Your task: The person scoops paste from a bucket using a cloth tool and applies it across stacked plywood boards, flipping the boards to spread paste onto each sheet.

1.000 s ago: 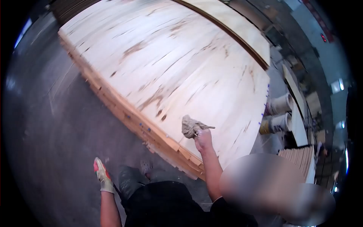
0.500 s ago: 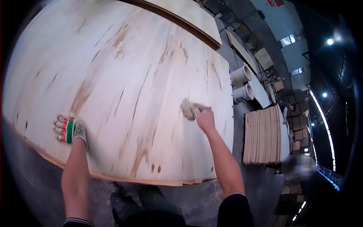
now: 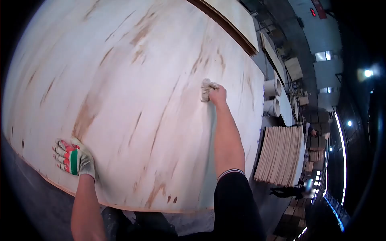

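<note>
A large pale wood sheet (image 3: 120, 100) with brown streaks and knots lies flat in front of me. On its near left part rests my left hand (image 3: 73, 158), palm down with the fingers stretched out, in a whitish work glove with red and green bands. My right hand (image 3: 218, 95) is farther out, right of the middle of the sheet. Its fingers are closed round a wadded greyish-beige rag (image 3: 206, 90), which is against the sheet's surface. Part of the rag is hidden by the hand.
Another stack of sheets (image 3: 233, 24) stands beyond the far edge. To the right are two whitish buckets (image 3: 272, 87), a tall stack of thin boards (image 3: 279, 154), and a person (image 3: 309, 130) behind it. A dark-clothed person (image 3: 289, 191) is farther off at the lower right.
My right hand has moved the rag farther away across the sheet, with the arm reaching out more. The left hand stays flat near the left edge. The view has shifted and turned.
</note>
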